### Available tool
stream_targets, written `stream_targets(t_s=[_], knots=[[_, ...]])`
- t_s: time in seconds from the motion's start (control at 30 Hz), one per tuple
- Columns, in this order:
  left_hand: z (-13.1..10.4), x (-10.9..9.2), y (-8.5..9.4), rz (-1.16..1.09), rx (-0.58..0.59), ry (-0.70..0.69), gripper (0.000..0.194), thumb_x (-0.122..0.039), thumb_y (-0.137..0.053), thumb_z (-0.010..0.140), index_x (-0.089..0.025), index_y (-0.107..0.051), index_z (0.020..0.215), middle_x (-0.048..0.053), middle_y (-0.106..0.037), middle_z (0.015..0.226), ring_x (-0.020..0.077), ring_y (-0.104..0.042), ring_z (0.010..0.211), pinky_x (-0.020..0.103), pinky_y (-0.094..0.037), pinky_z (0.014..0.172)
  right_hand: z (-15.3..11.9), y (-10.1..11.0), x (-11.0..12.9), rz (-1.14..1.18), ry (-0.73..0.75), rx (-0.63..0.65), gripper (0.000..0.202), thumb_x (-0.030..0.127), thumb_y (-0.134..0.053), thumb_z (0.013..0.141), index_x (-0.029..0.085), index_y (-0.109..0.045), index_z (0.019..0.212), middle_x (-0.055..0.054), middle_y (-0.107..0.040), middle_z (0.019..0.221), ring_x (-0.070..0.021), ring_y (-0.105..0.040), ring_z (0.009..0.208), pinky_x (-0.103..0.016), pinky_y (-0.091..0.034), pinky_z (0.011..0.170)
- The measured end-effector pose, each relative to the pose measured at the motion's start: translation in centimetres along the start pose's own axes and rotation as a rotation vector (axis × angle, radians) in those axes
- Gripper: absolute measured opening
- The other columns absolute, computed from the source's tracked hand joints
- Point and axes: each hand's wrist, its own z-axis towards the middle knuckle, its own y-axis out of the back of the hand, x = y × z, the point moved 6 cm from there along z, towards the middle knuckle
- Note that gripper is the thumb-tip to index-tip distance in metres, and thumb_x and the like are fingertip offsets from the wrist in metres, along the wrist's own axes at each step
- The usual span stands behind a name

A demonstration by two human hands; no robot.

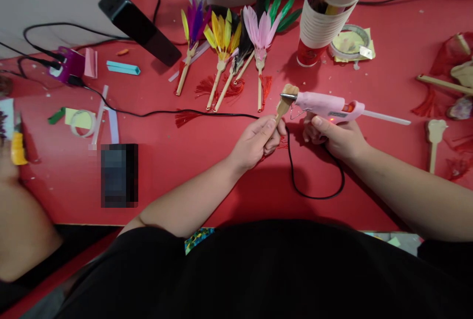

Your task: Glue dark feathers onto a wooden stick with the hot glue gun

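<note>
My left hand (pixel 258 139) is closed round the lower part of a flat wooden fan handle (pixel 284 107), its wider shaped head pointing up. In my right hand (pixel 334 134) is a pink hot glue gun (pixel 320 102), gripped by its handle. The gun's metal nozzle lies over the wooden head; whether it touches cannot be made out. A translucent glue stick (pixel 388 117) sticks out of the gun's back, and a small orange light glows on its side. Some red tassel threads show by my left hand. The gun's black cord (pixel 314 197) loops below it.
Several feather fans (pixel 260 31) with wooden handles and red tassels lie behind my hands. Stacked paper cups (pixel 308 38), a tape roll (pixel 351 42), a black power bank (pixel 138 26) and a purple power adapter (pixel 66 65) stand around. At left, another person's hand (pixel 7 161) is near a yellow cutter (pixel 17 146).
</note>
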Motion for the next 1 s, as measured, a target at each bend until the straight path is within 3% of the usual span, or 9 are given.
stream_targets(t_s=[0.47, 0.63, 1.0], knots=[[0.1, -0.1, -0.1, -0.005, 0.018, -0.014, 0.056, -0.075, -0.075, 0.119, -0.022, -0.070, 0.103, -0.012, -0.040, 0.059, 0.0081, -0.022, 0.047, 0.020, -0.026, 0.047, -0.1, 0.4, -0.1, -0.013, 0.014, -0.013, 0.063, 0.079, -0.106, 0.091, 0.027, -0.073, 0.079, 0.002, -0.053, 0.065, -0.0179, -0.054, 0.058, -0.038, -0.047, 0.054], [0.2, 0.0, -0.1, 0.004, 0.010, 0.006, 0.058, -0.078, -0.077, 0.116, -0.022, -0.070, 0.103, -0.012, -0.040, 0.059, 0.0083, -0.022, 0.047, 0.021, -0.026, 0.046, -0.1, 0.2, 0.0, -0.004, -0.002, -0.004, 0.061, 0.079, -0.104, 0.092, 0.027, -0.074, 0.081, 0.003, -0.051, 0.063, -0.0179, -0.053, 0.057, -0.038, -0.051, 0.053], [0.2, 0.2, 0.1, 0.019, 0.007, -0.001, 0.057, -0.077, -0.077, 0.116, -0.022, -0.071, 0.104, -0.012, -0.041, 0.060, 0.0079, -0.022, 0.048, 0.021, -0.026, 0.047, -0.1, -0.8, 1.0, 0.141, -0.062, -0.054, 0.068, 0.083, -0.111, 0.077, 0.027, -0.074, 0.087, 0.006, -0.047, 0.062, -0.0150, -0.044, 0.055, -0.035, -0.049, 0.053]])
